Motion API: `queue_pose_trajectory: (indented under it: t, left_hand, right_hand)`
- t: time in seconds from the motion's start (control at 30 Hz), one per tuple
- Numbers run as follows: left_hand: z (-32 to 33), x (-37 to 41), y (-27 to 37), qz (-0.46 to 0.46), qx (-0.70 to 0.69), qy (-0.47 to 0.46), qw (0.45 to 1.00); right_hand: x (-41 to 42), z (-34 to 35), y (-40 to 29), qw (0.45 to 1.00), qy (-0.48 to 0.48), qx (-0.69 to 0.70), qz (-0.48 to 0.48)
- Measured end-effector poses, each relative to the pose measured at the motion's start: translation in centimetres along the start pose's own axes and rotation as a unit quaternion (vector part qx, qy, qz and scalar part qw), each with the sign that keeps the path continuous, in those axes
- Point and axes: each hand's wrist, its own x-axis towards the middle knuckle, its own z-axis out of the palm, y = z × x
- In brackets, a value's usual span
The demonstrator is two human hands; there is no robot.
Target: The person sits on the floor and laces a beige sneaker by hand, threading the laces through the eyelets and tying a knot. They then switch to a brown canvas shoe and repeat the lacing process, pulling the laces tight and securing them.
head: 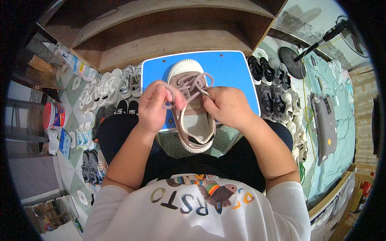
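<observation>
A mauve sneaker [197,120] with a thick white rubber sole lies on a blue board with a white edge [232,78], its toe pointing away from me and its heel past the near edge. My left hand [156,104] is beside the shoe's left side, shut on a pale pink shoelace [171,96]; its fingertips are blurred. My right hand [227,105] pinches a lace portion at the right of the tongue. Between the hands a lace loop [208,79] stands up over the eyelets. The tongue bears a label with writing.
Rows of sneakers stand on the tiled floor at left [104,90] and right [273,99]. A wooden shelf [169,36] rises behind the board. A fan's round base [292,62] stands at upper right, and a red and white bucket [55,115] at left.
</observation>
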Motion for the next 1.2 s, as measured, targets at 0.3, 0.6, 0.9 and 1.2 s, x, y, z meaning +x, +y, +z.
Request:
queue_pose_trajectory:
  t: [0.3,0.6,0.9,1.2]
  left_hand:
    - [2.1,-2.4,4.9,-0.119,-0.319,-0.241,0.909]
    - [-1.3,-1.4,5.1,-0.066,-0.048,-0.15,0.985]
    - [-8.6,-0.9,1.6,-0.192,0.634,-0.094,0.744]
    - [-4.9,-0.3,3.2,-0.222,-0.224,-0.068,0.947]
  right_hand:
    - [0.1,0.1,-0.2,0.995,-0.017,0.039,0.087]
    - [0.2,0.3,-0.5,0.99,-0.038,0.059,0.126]
    - [0.4,0.0,-1.0,0.991,-0.046,0.038,0.117]
    - [-0.5,-0.5,-1.6,0.971,0.188,0.078,-0.125]
